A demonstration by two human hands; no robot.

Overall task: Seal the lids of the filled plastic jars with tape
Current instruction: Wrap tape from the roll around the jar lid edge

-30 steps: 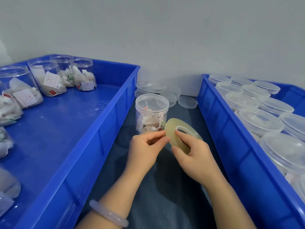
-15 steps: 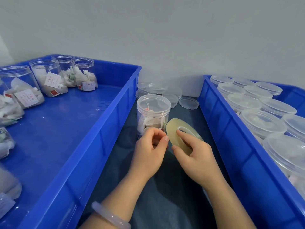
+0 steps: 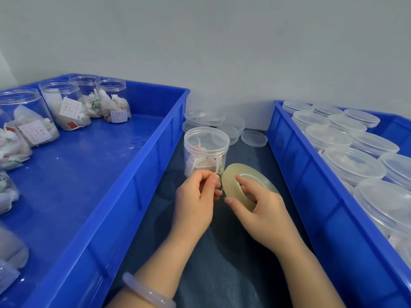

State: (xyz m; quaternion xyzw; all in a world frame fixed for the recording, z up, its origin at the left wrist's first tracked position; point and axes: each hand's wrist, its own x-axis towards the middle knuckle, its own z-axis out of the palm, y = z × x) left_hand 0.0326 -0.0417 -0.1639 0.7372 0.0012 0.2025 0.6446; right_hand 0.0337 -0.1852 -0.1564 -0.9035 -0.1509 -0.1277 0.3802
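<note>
A clear plastic jar [image 3: 205, 152] with a clear screw lid, filled with white tea-bag-like sachets, stands upright on the dark blue-grey table [image 3: 222, 263], in the gap between two large blue plastic crates. Just in front of the jar, the right hand [image 3: 261, 210] grips a flat, pale yellowish roll of transparent tape [image 3: 233, 181]: the forefinger reaches across the roll's face toward its core and the thumb presses on the near rim, so the hand is closed around the roll, which tilts toward the camera. The left hand [image 3: 196, 196] is curled beside the roll's left edge, its thumb and fingertips pinched together right at the rim; whether a loose tape end sits between them is too fine to tell. The left wrist wears a pale, translucent bangle [image 3: 148, 292].

The left blue crate [image 3: 133, 185] holds several lidless clear jars [image 3: 64, 103] with sachets and paper labels, grouped along its far and left sides. The right blue crate [image 3: 311, 185] is packed with lidded clear jars [image 3: 353, 165] standing close together. Behind the central jar, near the grey wall, loose clear plastic lids [image 3: 253, 138] lie on the table, some stacked.
</note>
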